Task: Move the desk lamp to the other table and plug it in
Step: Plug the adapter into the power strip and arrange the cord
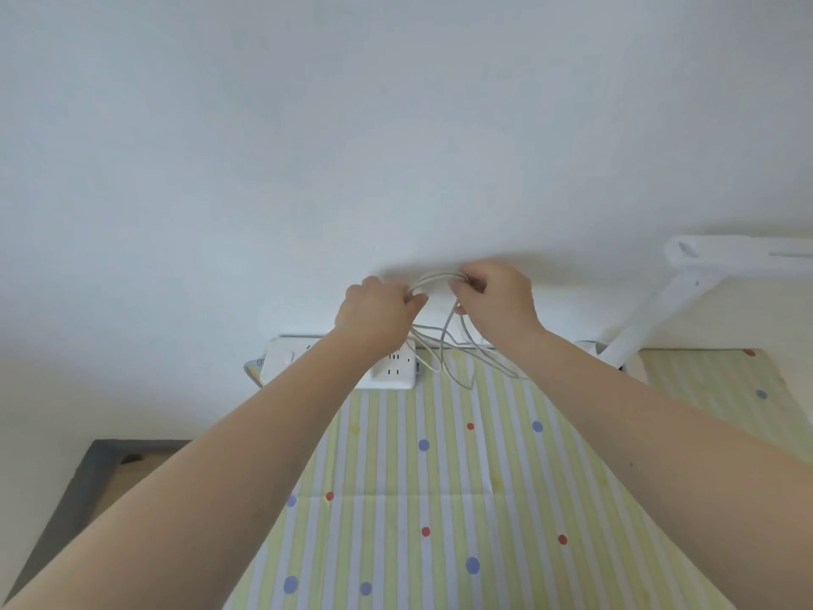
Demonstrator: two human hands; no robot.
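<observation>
The white desk lamp (686, 297) stands at the far right of the table, its arm slanting up to a head that runs off the right edge. Its white cord (440, 279) is looped in several turns between my hands, and loose loops hang down onto the cloth. My left hand (376, 314) grips one end of the coil and my right hand (497, 301) pinches the other, both raised above the table's back edge. A white power strip (393, 372) lies under my left wrist against the wall. I cannot see the plug.
A striped yellow tablecloth (440, 477) with coloured dots covers the table. The white wall (396, 125) rises right behind it. At the lower left is a dark grey frame (83, 482) on the floor. A grey cable (253, 372) leaves the strip's left end.
</observation>
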